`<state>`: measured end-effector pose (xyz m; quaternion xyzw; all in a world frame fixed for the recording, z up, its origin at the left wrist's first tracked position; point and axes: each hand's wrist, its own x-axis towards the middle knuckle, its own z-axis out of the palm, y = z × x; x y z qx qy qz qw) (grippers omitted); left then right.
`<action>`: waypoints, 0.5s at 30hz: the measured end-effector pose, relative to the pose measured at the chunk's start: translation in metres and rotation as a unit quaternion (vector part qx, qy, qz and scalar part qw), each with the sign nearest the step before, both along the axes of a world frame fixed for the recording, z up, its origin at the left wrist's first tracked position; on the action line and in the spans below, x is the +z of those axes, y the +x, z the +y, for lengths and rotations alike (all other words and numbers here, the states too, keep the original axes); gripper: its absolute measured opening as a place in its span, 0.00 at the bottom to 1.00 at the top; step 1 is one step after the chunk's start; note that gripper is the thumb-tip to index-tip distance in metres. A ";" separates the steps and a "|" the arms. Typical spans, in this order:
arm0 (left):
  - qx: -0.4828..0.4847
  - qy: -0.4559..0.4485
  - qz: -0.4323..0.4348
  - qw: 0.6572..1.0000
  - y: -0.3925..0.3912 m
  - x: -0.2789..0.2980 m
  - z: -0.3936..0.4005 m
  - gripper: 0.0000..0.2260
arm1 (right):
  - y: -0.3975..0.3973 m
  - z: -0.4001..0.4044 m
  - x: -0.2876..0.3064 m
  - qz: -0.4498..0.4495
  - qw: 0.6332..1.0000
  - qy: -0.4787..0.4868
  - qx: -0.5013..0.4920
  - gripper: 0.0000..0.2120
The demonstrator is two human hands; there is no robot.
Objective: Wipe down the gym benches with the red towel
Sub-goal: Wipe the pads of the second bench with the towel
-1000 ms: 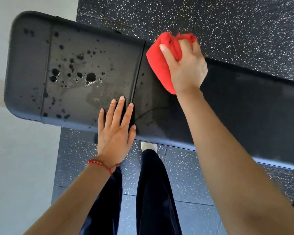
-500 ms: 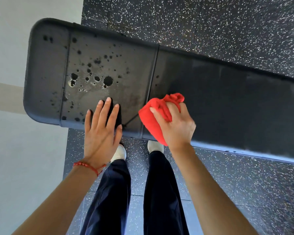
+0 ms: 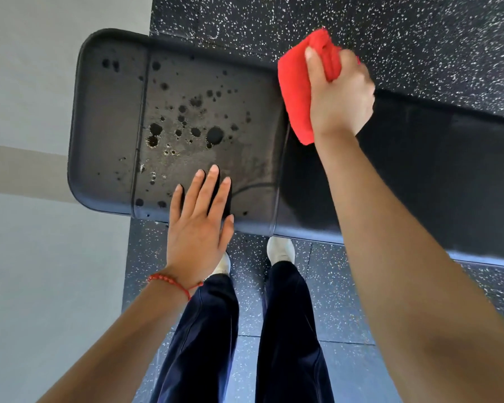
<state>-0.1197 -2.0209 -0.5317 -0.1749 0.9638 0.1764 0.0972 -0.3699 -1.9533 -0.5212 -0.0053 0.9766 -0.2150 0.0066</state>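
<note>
A black padded gym bench (image 3: 419,175) runs across the view. Its left pad (image 3: 105,126) looks dusty grey and is dotted with dark wet spots. My right hand (image 3: 339,97) grips the bunched red towel (image 3: 296,91) and presses it on the bench's far edge, at the seam between the two pads. My left hand (image 3: 200,225) lies flat with fingers spread on the near edge of the spotted pad. The pad to the right of the towel looks dark and even.
Speckled black rubber flooring (image 3: 390,30) surrounds the bench. A pale grey floor or wall area (image 3: 41,257) lies to the left. My legs in dark trousers (image 3: 210,344) and white shoes (image 3: 280,250) stand just in front of the bench.
My right hand swept the towel from the bench's near edge back across to the far edge. My left hand stayed flat on the spotted pad.
</note>
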 end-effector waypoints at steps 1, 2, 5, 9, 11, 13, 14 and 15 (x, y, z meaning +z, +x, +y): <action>-0.001 0.004 0.001 1.000 0.000 0.001 0.000 0.24 | 0.009 0.001 0.001 0.009 1.000 -0.003 0.003 0.23; -0.001 0.009 0.003 1.000 0.000 0.002 0.000 0.24 | 0.021 0.002 0.001 0.019 1.000 -0.009 0.012 0.23; 0.000 0.025 0.024 0.999 0.002 0.007 -0.004 0.23 | 0.070 0.003 0.005 0.039 0.996 -0.021 0.081 0.19; 0.025 0.020 0.043 0.999 0.011 0.013 -0.023 0.23 | 0.141 0.010 0.007 0.010 0.987 -0.037 0.155 0.17; 0.046 0.007 0.042 0.998 0.016 0.015 -0.035 0.23 | 0.172 0.016 0.007 -0.007 0.982 -0.040 0.187 0.17; 0.065 -0.006 0.035 0.997 0.021 0.016 -0.047 0.23 | 0.187 0.020 0.005 0.000 0.974 -0.045 0.221 0.18; 0.071 -0.010 0.031 0.997 0.023 0.016 -0.051 0.23 | 0.188 0.020 0.005 0.008 0.973 -0.046 0.227 0.18; 0.075 -0.011 0.027 0.997 0.024 0.016 -0.055 0.23 | 0.184 0.018 0.005 0.017 0.972 -0.041 0.230 0.18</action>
